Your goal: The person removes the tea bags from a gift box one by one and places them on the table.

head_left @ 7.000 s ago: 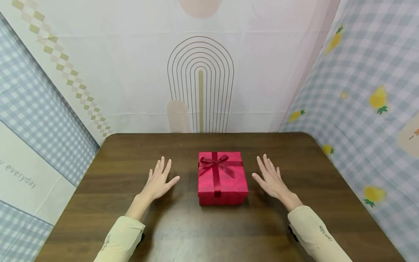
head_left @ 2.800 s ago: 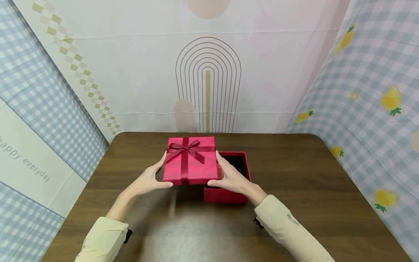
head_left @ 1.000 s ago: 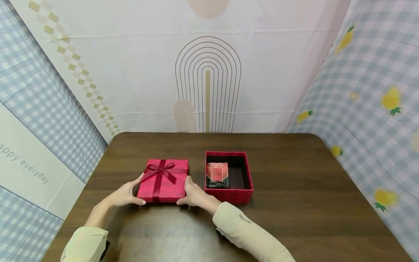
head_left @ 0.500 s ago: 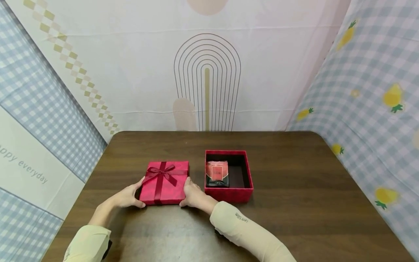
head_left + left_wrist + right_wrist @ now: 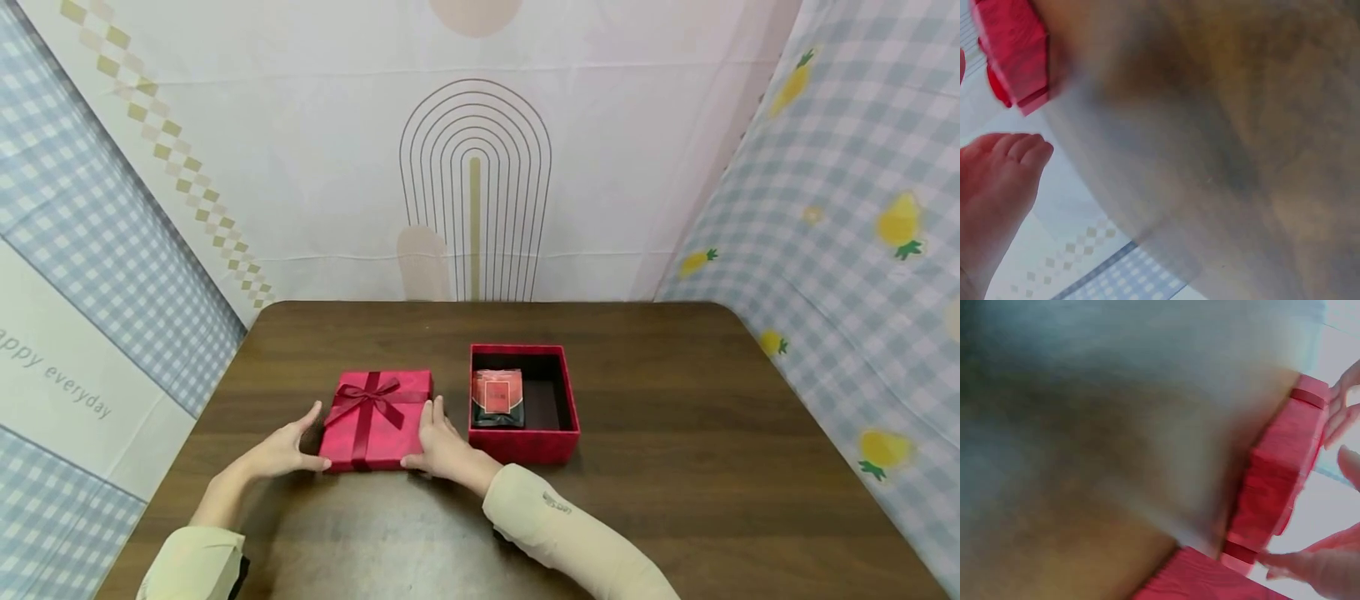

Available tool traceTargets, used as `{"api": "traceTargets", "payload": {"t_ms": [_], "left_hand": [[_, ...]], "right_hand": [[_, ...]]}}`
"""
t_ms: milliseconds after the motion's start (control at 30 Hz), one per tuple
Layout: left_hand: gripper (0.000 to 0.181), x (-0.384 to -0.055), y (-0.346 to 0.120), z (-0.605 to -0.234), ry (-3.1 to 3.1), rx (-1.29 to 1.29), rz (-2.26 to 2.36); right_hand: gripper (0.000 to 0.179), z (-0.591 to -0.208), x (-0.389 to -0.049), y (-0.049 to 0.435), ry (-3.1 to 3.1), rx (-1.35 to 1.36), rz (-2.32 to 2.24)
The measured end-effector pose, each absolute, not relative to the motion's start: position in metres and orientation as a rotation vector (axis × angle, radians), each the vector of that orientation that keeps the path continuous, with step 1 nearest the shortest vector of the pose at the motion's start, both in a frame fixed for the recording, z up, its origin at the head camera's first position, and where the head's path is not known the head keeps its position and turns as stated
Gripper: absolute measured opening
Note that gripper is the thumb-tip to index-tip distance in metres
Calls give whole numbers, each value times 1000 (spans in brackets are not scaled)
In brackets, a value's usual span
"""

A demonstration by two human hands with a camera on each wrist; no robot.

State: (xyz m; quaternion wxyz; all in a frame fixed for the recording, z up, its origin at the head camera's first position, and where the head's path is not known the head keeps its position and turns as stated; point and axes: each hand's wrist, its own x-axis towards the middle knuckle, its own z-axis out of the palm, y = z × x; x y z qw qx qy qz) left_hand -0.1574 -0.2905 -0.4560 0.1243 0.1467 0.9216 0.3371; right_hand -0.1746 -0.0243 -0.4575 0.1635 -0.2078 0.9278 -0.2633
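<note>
A crimson gift-box lid with a dark red ribbon bow lies flat on the table, left of its box. My left hand is at the lid's left side, thumb by the front corner; the left wrist view shows the hand apart from the lid. On the other side, my right hand touches the lid's right edge with fairly straight fingers. The lidless box has a dark interior. Inside its left half lies a red-and-black sachet.
The brown wooden table ends at a white patterned cloth behind it. Checked cloth with yellow fruit prints hangs along the right side, and another checked cloth hangs at the left.
Both hands lifted the lid off the box, carried it left and set it on the table, exposing the sachet. Most recently, my left fingers have moved slightly away from the lid.
</note>
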Motion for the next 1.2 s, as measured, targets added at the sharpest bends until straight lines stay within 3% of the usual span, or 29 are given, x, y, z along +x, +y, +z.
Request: {"api": "traceTargets", "payload": {"t_ms": [233, 500, 867, 1200], "left_hand": [[96, -154, -288, -435, 2773, 321, 1065], [93, -160, -257, -427, 2783, 441, 1147], [90, -169, -215, -417, 2736, 595, 1224], [91, -174, -176, -407, 2622, 698, 1306]], "right_hand": [[80, -431, -174, -19, 2615, -846, -945], [74, -405, -177, 4, 2643, -1032, -1099], [67, -405, -195, 46, 2730, -975, -1191], [49, -421, -207, 82, 2857, -862, -1239]]}}
